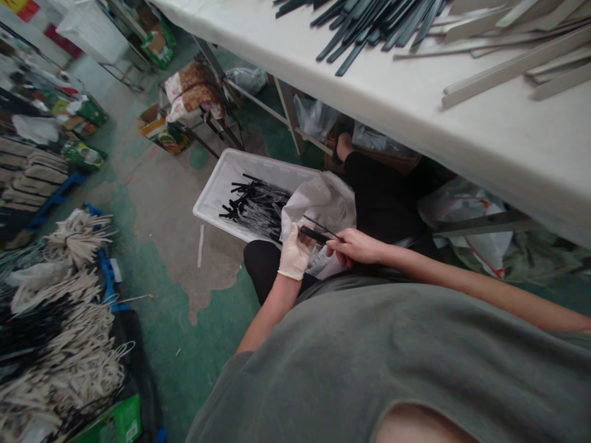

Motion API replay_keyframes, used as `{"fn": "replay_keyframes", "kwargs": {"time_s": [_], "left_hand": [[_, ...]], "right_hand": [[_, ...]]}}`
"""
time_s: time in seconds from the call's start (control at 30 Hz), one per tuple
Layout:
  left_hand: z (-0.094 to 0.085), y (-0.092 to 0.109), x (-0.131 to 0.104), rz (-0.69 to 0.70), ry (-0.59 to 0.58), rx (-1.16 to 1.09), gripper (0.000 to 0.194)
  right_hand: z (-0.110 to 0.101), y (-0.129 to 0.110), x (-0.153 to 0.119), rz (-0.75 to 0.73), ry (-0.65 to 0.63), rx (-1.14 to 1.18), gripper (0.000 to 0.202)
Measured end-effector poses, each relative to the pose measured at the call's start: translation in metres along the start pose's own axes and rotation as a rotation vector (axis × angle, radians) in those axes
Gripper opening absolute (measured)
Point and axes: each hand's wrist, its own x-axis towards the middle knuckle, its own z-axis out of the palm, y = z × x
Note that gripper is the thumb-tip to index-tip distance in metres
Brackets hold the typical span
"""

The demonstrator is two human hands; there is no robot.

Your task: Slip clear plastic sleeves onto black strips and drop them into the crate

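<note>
My left hand [294, 253], in a pale glove, is curled at the near end of a flat black strip [314, 235], thumb up beside it. My bare right hand [354, 247] has its fingers closed around the strip's other end. A thin dark rod [323, 227] also sticks out of the right hand, slanting up to the left above the strip. Under the hands, a whitish plastic bag [318, 200] lies across my lap and the edge of a white bin [210, 195]. Several black strips [258, 206], some in clear wrapping, lie heaped in the bin.
A white-covered table [369, 104] spans the top right, bearing black strips [383, 24] and beige strips [512, 64]. A cushioned stool [191, 92] stands beyond the bin. Bundles of beige cords [69, 344] pile up at left. Plastic bags [466, 209] sit under the table.
</note>
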Motion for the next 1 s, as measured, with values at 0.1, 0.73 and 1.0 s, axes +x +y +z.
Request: {"fn": "replay_keyframes", "kwargs": {"time_s": [0.1,0.73,1.0], "left_hand": [[-0.003,0.008,-0.002,0.067,-0.046,0.025,0.034],[-0.005,-0.003,-0.002,0.019,-0.145,0.061,0.034],[-0.002,0.0,-0.004,0.031,-0.114,0.042,0.034]], "right_hand": [[-0.003,0.001,0.002,-0.017,0.01,0.05,0.032],[0.006,-0.004,-0.001,-0.071,0.098,-0.288,0.035],[0.006,0.001,-0.005,-0.071,-0.018,-0.19,0.036]]}}
